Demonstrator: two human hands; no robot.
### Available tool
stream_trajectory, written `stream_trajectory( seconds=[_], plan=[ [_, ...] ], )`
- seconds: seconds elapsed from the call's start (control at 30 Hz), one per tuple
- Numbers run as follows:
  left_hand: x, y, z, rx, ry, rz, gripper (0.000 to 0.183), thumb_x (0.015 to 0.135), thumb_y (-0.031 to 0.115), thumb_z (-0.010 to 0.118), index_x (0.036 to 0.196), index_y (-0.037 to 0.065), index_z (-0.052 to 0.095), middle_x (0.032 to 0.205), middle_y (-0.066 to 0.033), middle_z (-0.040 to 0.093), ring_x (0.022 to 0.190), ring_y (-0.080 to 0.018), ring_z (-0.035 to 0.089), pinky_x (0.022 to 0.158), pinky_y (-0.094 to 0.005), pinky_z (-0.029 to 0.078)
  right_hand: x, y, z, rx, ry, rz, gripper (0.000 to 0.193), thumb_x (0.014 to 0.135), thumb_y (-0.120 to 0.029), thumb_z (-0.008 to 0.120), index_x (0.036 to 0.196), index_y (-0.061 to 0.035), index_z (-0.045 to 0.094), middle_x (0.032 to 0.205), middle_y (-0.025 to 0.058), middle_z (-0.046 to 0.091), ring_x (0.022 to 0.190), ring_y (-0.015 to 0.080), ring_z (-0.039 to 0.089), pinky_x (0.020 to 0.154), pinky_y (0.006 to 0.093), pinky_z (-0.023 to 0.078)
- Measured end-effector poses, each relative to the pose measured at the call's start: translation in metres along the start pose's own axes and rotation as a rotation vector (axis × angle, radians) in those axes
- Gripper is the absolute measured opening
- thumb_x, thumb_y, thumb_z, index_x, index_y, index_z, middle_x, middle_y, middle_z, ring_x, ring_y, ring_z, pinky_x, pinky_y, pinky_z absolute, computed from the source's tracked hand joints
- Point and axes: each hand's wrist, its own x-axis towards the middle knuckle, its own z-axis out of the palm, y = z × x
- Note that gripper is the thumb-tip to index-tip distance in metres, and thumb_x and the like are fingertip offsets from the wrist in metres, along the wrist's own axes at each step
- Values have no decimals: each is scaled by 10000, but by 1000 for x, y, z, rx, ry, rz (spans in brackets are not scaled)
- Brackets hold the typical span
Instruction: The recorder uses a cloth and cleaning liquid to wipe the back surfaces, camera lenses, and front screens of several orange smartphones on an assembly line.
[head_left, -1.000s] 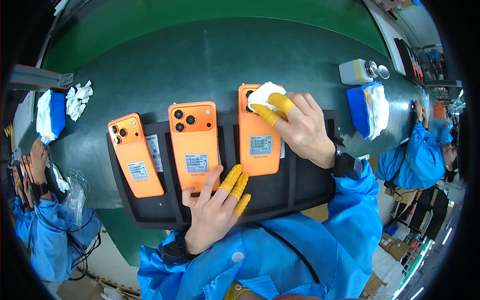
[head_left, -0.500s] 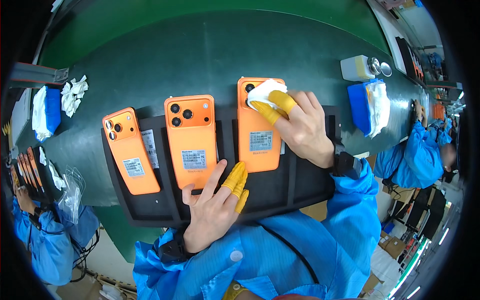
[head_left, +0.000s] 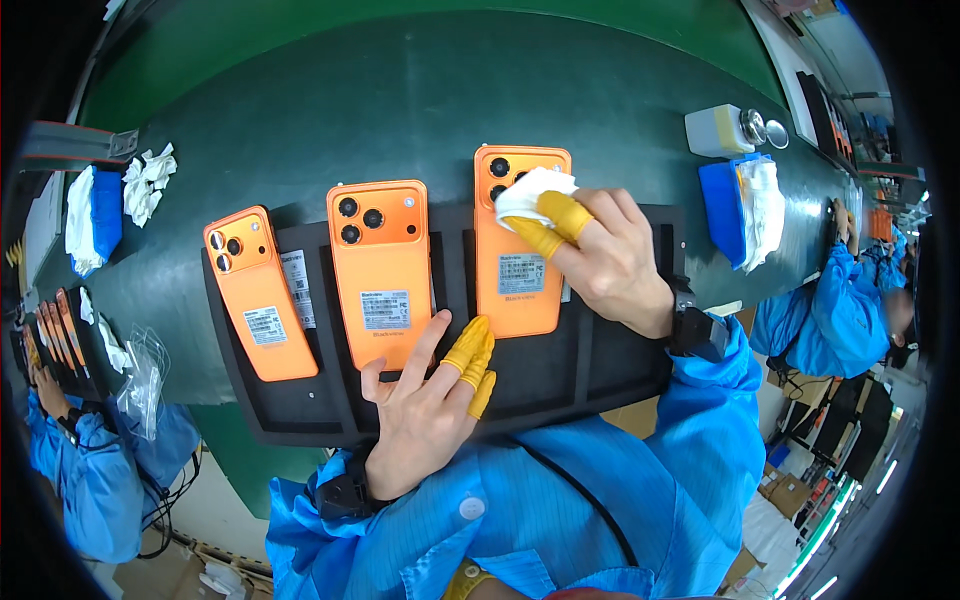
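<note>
Green belt carried a black tray [head_left: 620, 370]; my right hand [head_left: 610, 265] pinched a white wipe [head_left: 530, 192] against the rightmost orange phone [head_left: 515, 270], my left hand [head_left: 425, 405] lay open just below it.

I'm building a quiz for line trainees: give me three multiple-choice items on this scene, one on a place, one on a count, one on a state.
1. Where is the white cloth?
A. on the right phone's camera end
B. on the left phone
C. on the belt

2. How many orange phones lie on the black tray?
A. two
B. three
C. five

3. What is the left hand doing?
A. lifting the tray
B. resting flat at the middle phone's lower end
C. gripping the cloth

Answers:
1 A, the right hand presses it on the right phone.
2 B, three lie side by side.
3 B, fingers spread by the middle phone.
</note>
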Motion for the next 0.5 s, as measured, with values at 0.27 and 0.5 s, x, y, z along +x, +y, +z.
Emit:
stream_trajectory(
  seconds=[0.27, 0.5],
  plan=[
    [-2, 0, -5, 19, -83, 3, 212, 777, 231, 723, 921, 75, 724, 1069, 3, 648, 1249, -220, 462, 849, -497, 196, 3, 7, 0, -38, 28, 70, 347, 636, -120, 672, 976, -65, 707, 993, 50, 598, 855, 203, 546, 646, 317, 406],
    [0, 1, -3, -8, -66, 2, 205, 777, 216, 721, 925, 73, 722, 1117, -10, 640, 1253, -223, 455, 849, -500, 205, -4, 13, -2, -68, 24, 87, 350, 627, -118, 673, 971, -63, 711, 990, 48, 599, 831, 203, 532, 646, 315, 398]
  ],
)
